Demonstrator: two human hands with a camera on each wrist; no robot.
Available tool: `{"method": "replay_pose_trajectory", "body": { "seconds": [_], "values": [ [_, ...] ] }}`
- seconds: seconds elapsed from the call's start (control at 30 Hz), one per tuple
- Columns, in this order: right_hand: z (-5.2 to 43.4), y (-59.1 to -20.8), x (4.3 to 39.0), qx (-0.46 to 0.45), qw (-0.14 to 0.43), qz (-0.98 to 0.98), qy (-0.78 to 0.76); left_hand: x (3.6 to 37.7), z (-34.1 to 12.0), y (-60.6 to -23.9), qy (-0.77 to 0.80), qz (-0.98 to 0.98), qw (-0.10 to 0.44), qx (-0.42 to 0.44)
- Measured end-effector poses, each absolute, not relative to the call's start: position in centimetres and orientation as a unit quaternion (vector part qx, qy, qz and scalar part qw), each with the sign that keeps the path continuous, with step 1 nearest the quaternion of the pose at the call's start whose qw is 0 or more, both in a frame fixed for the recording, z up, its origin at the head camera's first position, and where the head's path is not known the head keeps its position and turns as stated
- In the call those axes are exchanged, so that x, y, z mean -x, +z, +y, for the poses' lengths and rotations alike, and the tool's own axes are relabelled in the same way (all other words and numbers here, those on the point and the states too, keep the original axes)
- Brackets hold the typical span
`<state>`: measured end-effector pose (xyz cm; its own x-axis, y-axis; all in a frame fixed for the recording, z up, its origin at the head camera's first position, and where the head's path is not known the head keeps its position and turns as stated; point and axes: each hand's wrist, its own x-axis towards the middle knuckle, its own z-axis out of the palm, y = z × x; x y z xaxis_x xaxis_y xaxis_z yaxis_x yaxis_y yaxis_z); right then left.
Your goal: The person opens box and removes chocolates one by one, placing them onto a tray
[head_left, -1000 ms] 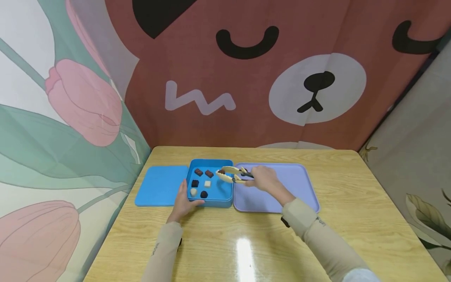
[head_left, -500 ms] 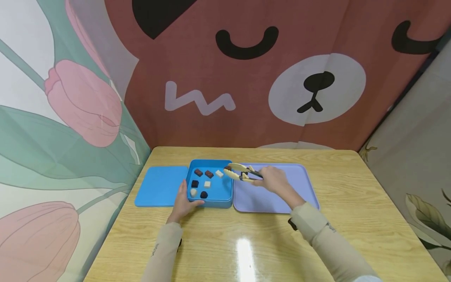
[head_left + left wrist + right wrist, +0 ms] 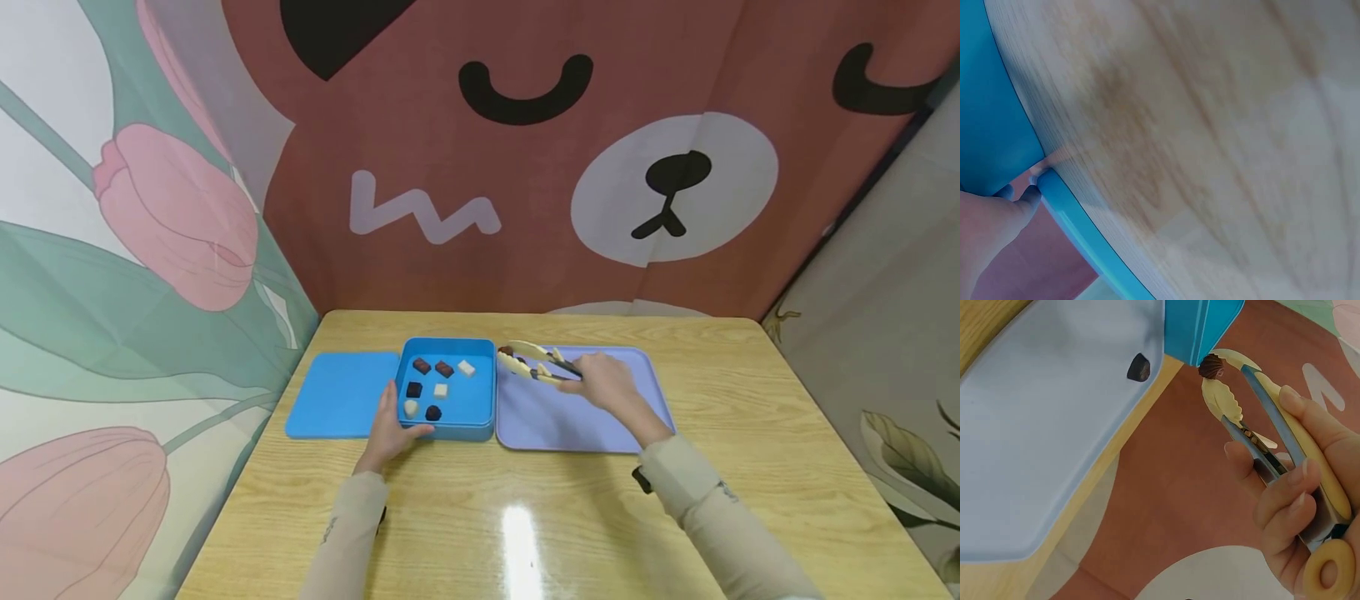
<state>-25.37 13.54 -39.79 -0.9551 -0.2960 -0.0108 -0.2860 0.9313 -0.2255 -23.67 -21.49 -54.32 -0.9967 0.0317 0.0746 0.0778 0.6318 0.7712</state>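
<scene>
My right hand [image 3: 606, 383] grips yellow-and-grey food tongs [image 3: 1279, 412]. A ridged brown chocolate [image 3: 1211, 366] is pinched at their tips, over the left back corner of the lilac tray [image 3: 570, 429]. On that tray, near the same corner, lies a dark chocolate [image 3: 1139, 367]. My left hand [image 3: 386, 437] rests on the front left corner of the blue box [image 3: 472, 432], thumb along the front wall and fingers up the left side. Inside the box sit several chocolates, among them a white bar [image 3: 467, 368], a dark cube [image 3: 414, 389] and a dark round one [image 3: 432, 412].
A flat blue lid [image 3: 341, 396] lies left of the box. Box and tray stand side by side on the wooden table [image 3: 465, 517]. A printed bear curtain [image 3: 525, 275] hangs right behind the table's back edge.
My right hand has moved right, carrying the brown chocolate in the tongs from above the box to above the tray. The white bar in the box has come into sight. My left hand stays put.
</scene>
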Motion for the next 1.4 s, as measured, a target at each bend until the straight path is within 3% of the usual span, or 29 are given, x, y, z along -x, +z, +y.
{"method": "replay_pose_trajectory", "body": {
  "seconds": [0.83,1.4],
  "values": [
    [16.6,-42.3,25.7,0.131,-0.008,0.986,-0.106,23.5,-21.7,-54.1,-0.422,-0.906,0.027,0.030],
    [17.3,-43.8,26.2,0.096,0.017,0.991,-0.094,23.7,-21.7,-54.2,-0.424,-0.905,0.020,0.031]
  ]
}}
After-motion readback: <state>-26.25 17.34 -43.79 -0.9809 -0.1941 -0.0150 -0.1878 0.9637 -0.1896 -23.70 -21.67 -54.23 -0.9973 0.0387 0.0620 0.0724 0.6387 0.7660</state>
